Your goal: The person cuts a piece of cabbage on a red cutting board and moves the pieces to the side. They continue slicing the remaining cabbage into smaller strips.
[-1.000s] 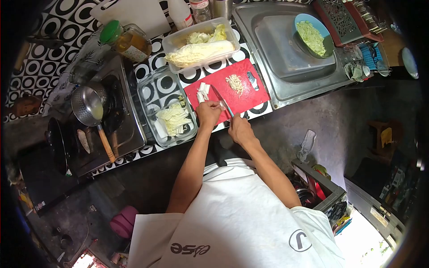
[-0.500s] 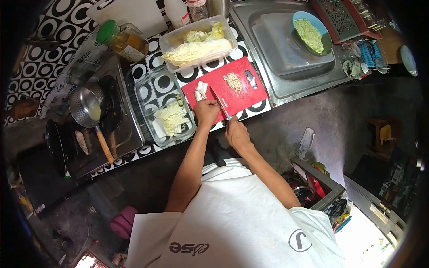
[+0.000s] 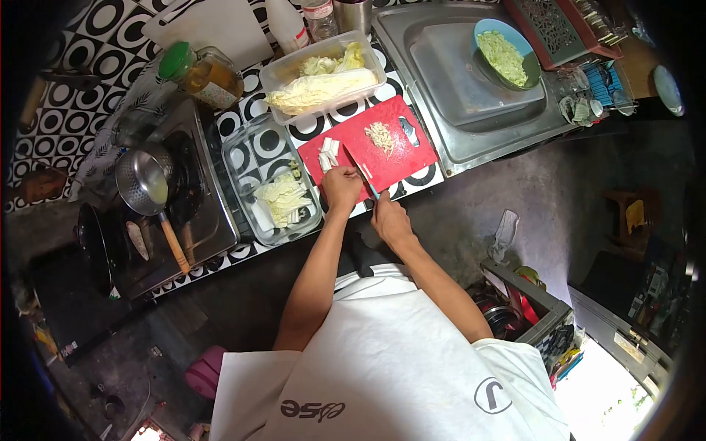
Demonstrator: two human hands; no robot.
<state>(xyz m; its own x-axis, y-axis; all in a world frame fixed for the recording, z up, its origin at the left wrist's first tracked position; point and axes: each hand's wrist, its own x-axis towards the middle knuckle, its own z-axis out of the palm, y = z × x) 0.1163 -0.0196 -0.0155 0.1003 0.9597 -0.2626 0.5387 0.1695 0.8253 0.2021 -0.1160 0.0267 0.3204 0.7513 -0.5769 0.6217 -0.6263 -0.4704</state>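
Note:
My right hand is wrapped round the light-blue handle of a knife, whose blade lies over the red cutting board. Close to the blade, my left hand has its fingers drawn together at the board's near edge; what they hold, if anything, is too small to make out. Thin white strips lie just right of the blade. White vegetable pieces sit beyond my left hand, and a pile of finely cut pale pieces is on the board's right half.
Left of the board is a clear container with cut leaves; behind it, a tub holds cabbage. A sink with a bowl of shredded greens stands right. On the far left, a pan rests on the stove.
The view has shifted slightly. Both hands and the knife stay in nearly the same place on the board.

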